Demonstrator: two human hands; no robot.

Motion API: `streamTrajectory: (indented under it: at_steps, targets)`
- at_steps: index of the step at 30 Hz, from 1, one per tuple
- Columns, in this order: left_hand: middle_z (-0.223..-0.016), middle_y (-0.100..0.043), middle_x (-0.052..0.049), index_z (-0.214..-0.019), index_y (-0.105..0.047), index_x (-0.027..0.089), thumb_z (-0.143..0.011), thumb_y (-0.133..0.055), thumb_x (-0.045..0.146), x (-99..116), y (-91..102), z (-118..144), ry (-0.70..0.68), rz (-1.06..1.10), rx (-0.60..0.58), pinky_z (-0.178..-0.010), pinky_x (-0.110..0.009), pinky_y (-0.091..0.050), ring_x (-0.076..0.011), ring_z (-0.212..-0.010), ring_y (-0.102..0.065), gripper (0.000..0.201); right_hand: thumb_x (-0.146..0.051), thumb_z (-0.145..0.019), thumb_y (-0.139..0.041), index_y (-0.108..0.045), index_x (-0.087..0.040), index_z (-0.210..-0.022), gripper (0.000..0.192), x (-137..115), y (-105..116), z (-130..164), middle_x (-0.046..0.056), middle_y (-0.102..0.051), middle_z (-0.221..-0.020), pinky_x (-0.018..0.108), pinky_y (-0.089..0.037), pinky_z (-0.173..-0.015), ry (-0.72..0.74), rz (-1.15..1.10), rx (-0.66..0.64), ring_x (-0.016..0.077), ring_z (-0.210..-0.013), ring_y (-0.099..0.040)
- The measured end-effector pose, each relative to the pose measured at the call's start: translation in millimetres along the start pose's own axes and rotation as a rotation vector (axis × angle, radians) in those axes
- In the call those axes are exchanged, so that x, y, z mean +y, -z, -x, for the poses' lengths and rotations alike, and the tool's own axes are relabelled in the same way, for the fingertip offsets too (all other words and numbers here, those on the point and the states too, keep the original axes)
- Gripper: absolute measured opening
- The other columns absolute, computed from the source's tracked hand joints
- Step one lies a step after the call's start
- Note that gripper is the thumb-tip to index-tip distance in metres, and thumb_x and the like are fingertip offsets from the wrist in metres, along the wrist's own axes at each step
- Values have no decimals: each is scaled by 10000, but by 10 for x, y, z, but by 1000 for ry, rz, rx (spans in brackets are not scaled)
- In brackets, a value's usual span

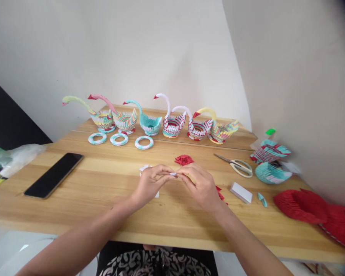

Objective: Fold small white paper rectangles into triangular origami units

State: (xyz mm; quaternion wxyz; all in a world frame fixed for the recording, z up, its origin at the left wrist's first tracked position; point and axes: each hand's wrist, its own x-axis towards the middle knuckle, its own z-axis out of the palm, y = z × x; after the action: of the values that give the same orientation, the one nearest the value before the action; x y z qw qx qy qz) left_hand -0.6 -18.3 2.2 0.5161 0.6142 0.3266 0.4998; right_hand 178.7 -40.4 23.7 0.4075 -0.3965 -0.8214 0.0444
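Note:
My left hand (151, 182) and my right hand (199, 184) meet above the middle of the wooden table (103, 199). Between their fingertips they pinch a small white folded paper piece (173, 174). Some white paper (145, 168) lies under my left hand. A little pile of red folded pieces (184, 160) sits just beyond my hands, and a few more red pieces (220, 193) show beside my right wrist.
Several paper swans (172, 122) line the far edge, with three paper rings (119, 139) in front. A black phone (54, 174) lies left, a plastic bag (15, 157) beyond it. Scissors (238, 165), a white paper stack (240, 192), teal and red paper assemblies (271, 172) and a red paper mass (319, 212) fill the right.

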Motion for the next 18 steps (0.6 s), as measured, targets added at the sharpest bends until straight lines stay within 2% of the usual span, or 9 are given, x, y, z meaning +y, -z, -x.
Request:
streamTrajectory:
  at_steps: [5,8,12,14,18]
  targets:
    - [-746,-718,-29,-762,-708,207,-762,-676,259,6,20,-10,-114,-266,35,-675,-249,-461,-171,-694,-647,61,-173,-914,-486,-611,-182,-870,133,7,-30,-47,54,-641,-801,311,-445,-695,28,44,-21,185,-779,-568]
    - [-703,-704,-21,-727,-696,203,-775,-661,247,1,21,-16,-122,-335,81,-663,-244,-435,-159,-666,-628,74,-198,-924,-469,-602,-183,-821,169,22,-64,-101,56,-631,-759,314,-435,-668,35,75,-28,191,-748,-554]
    - [-684,-670,-22,-734,-655,174,-809,-620,269,-23,30,-33,-55,-189,123,-660,-239,-443,-150,-670,-612,126,-244,-913,-503,-598,-200,-945,109,70,-102,-151,65,-652,-897,329,-460,-760,-16,-30,-38,193,-851,-589]
    - [-671,-638,-17,-735,-637,165,-805,-623,285,-42,36,-49,-41,-88,141,-654,-240,-444,-143,-661,-592,139,-291,-880,-565,-590,-209,-1012,157,96,-127,-149,61,-659,-932,332,-469,-774,-67,-81,-31,197,-879,-599]
    - [-684,-617,-17,-719,-641,166,-770,-664,284,-86,40,-70,-70,-22,118,-653,-239,-426,-135,-661,-557,131,-276,-881,-566,-640,-210,-881,99,127,-187,-100,36,-673,-805,302,-468,-693,-60,-113,6,172,-753,-610]
